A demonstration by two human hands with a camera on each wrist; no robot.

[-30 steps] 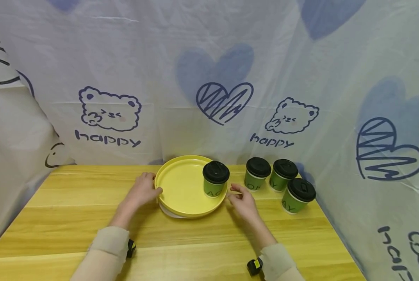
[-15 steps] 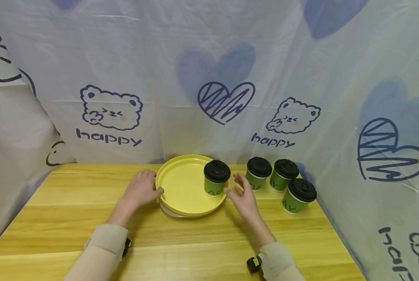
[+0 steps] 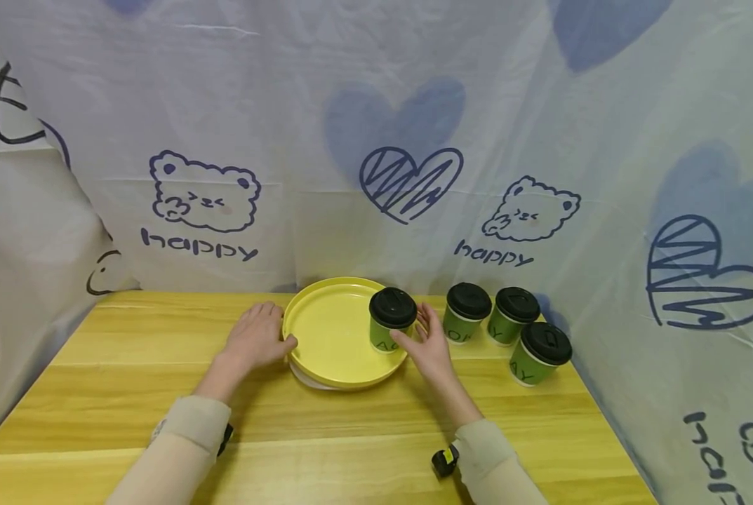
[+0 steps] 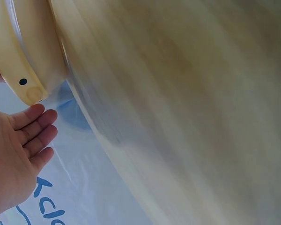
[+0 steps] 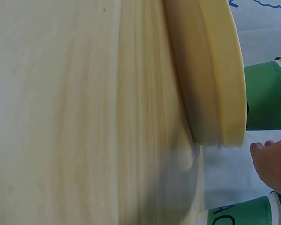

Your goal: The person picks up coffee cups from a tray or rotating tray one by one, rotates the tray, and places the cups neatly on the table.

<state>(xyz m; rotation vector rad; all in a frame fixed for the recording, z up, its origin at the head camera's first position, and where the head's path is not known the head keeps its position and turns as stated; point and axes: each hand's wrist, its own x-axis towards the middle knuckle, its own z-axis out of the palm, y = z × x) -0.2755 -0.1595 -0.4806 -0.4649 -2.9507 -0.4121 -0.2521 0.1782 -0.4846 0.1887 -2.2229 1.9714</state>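
A round yellow tray (image 3: 328, 333) with a raised rim sits on a white base (image 3: 309, 379) at the back of the wooden table. Near the tray's right rim stands a green paper cup (image 3: 381, 337) with a black lid. My left hand (image 3: 256, 340) is at the tray's left rim, thumb by the front and the other fingers loosely extended along the outside. In the left wrist view its fingertips (image 4: 37, 110) are right at the rim. My right hand (image 3: 429, 348) reaches around the cup's right side, thumb in front. In the right wrist view, its fingers (image 5: 260, 150) show beside the cup.
To the right of the tray, several more lidded green cups stand on the table: one cup (image 3: 458, 327) by my right hand, a cup (image 3: 504, 327) behind, and a cup (image 3: 530, 365) nearer the front. A printed white cloth (image 3: 325, 231) hangs behind the table (image 3: 325, 449).
My right hand has moved left from beside the tray up to the cup on it, spreading its thumb and fingers. My left hand stays at the tray's left rim.
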